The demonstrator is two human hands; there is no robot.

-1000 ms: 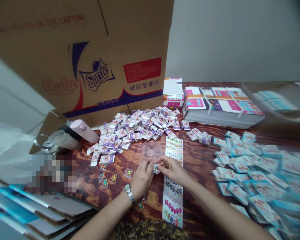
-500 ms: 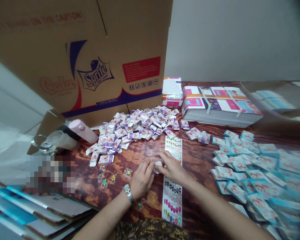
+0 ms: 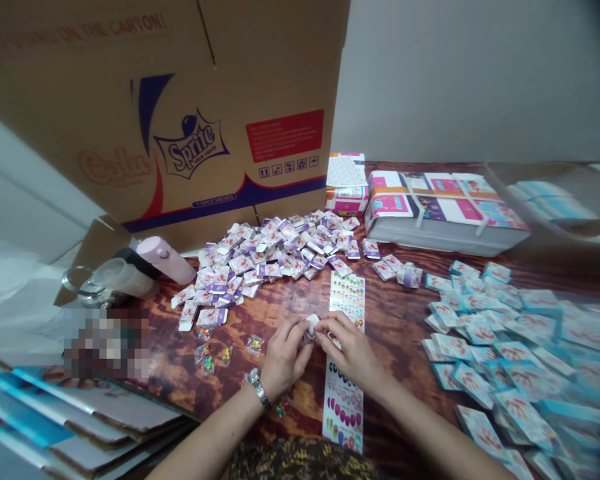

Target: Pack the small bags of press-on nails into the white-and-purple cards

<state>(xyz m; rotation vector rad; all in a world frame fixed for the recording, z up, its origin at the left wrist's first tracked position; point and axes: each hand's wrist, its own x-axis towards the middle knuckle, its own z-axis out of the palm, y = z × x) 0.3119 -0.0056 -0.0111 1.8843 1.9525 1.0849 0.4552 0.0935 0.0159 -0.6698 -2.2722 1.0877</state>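
Between my fingertips is a small white box (image 3: 312, 324), partly covered by the fingers. My left hand (image 3: 284, 357), with a metal watch (image 3: 258, 387) at its wrist, pinches the box from the left. My right hand (image 3: 349, 348) grips its right side, above a long sticker sheet (image 3: 344, 418). Small clear packets of coloured beads (image 3: 255, 345) lie left of my left hand, and another (image 3: 281, 406) is below it. Behind the hands spreads a heap of white and purple small boxes (image 3: 285, 247).
A large carton (image 3: 195, 147) stands at the back left. Strapped printed boxes (image 3: 445, 200) and an open carton (image 3: 535, 233) are back right. Blue and white small boxes (image 3: 513, 353) cover the right. A pink bottle (image 3: 167, 260) and cardboard sheets (image 3: 75, 420) are left.
The white box has tilted upward between my fingers and shows more of itself. My right hand has turned, its fingers now closer together around the box.
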